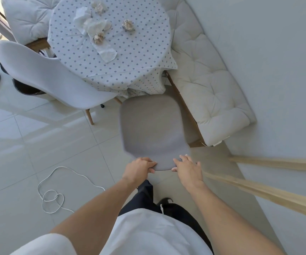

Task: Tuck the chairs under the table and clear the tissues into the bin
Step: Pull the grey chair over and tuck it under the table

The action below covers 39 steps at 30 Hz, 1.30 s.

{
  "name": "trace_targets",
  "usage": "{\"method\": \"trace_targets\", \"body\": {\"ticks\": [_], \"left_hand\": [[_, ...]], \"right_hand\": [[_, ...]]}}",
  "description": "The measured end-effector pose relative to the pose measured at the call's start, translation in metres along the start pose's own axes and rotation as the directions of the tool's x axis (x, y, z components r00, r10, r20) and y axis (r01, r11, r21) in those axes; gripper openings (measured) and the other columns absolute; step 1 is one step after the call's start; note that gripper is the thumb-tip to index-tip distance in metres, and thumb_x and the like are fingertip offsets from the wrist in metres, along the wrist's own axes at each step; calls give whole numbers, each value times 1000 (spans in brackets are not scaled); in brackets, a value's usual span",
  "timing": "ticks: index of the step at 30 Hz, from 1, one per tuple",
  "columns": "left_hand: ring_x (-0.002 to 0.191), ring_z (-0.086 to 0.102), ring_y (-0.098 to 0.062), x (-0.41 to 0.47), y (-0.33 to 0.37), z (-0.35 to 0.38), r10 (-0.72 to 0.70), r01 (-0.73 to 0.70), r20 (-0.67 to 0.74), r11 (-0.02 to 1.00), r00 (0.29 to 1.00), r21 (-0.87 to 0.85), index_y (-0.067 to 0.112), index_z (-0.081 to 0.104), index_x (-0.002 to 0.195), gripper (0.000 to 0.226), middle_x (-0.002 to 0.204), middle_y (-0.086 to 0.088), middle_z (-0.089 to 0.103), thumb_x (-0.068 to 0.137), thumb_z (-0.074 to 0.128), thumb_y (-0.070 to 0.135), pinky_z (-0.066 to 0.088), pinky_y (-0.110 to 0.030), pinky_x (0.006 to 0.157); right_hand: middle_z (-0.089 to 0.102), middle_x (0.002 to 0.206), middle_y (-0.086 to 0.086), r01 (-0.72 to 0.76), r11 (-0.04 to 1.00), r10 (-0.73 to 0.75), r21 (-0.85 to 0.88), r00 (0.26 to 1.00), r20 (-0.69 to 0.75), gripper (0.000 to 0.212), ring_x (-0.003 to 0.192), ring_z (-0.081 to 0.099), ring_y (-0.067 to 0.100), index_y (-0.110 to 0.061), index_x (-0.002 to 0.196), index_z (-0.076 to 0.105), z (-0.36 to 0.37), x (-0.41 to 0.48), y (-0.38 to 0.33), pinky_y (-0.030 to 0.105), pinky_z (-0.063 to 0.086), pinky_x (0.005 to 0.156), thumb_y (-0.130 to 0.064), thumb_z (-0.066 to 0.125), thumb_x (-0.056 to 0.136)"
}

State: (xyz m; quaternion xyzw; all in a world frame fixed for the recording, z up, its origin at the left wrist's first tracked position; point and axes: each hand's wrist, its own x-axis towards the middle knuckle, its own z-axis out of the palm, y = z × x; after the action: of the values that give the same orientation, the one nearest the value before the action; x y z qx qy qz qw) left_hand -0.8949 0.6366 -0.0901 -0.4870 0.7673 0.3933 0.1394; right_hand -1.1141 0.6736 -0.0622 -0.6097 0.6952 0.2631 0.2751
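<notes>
Round desk (pixel 130 57), dotted cloth, crumpled tissues (pixel 97 26) on top. White chair (pixel 47 74) angled at left edge. Grey chair (pixel 152 129) facing desk, backrest nearest. Left hand (pixel 141 168) clasping backrest top; right hand (pixel 187 167) half-open, fingertips touching.

Table (pixel 130 57) upper centre of frame, cloth over it. Tissues (pixel 99 24) scattered on its upper half; one ball (pixel 128 25) apart to the right of the cluster. Near chair (pixel 152 131) centre frame, just below table edge, its front at the cloth hem. Left hand (pixel 139 169) and right hand (pixel 187 167) on the chair's lower edge, side by side. Second chair (pixel 53 74) left of table, tilted toward upper left. Bench cushions (pixel 209 89) right of table, running to lower right; another cushion (pixel 29 17) upper left behind table. Cord (pixel 53 196) on floor, lower left. Bin (pixel 27 88) partly hidden under second chair.
</notes>
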Motion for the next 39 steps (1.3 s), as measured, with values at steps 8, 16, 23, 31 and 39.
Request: {"method": "trace_targets", "body": {"ticks": [8,16,23,31,39], "left_hand": [[138,56,-19,46,4,-30,-59,53,-92,996,994,-69,29,65,144,38,146,10,64,106,59,28,56,-39,101],[127,63,-22,83,11,-51,-226,188,-143,952,964,-240,26,72,137,38,133,4,71,100,69,18,55,-40,102],[127,63,-22,106,30,-67,-310,261,-172,930,935,-257,22,71,138,36,135,1,68,103,65,24,54,-39,101],[128,61,-22,147,65,-86,-328,272,-308,939,893,-211,27,67,142,36,138,3,65,110,52,30,58,-42,93],[130,59,-21,178,66,-104,-339,311,-317,941,886,-136,31,63,145,37,139,6,64,111,49,27,60,-42,90]], "right_hand": [[47,158,2,17,1000,-18,-8,999,-46,44,156,29,23,-29,146,54,-41,42,11,53,39,107,-24,64,103],[52,152,4,117,991,-122,-61,989,-86,38,147,36,25,-33,143,57,-80,86,30,54,39,106,-41,56,106],[52,150,5,250,959,-255,-135,966,-28,40,145,36,26,-33,143,56,-122,125,53,56,32,110,-37,62,103],[54,147,4,299,920,-331,-252,939,-93,39,141,40,27,-31,139,57,-165,177,83,52,36,103,-43,61,103],[61,139,5,353,865,-429,-357,889,-159,43,129,50,28,-27,136,60,-190,216,93,47,41,97,-53,41,108]]}}
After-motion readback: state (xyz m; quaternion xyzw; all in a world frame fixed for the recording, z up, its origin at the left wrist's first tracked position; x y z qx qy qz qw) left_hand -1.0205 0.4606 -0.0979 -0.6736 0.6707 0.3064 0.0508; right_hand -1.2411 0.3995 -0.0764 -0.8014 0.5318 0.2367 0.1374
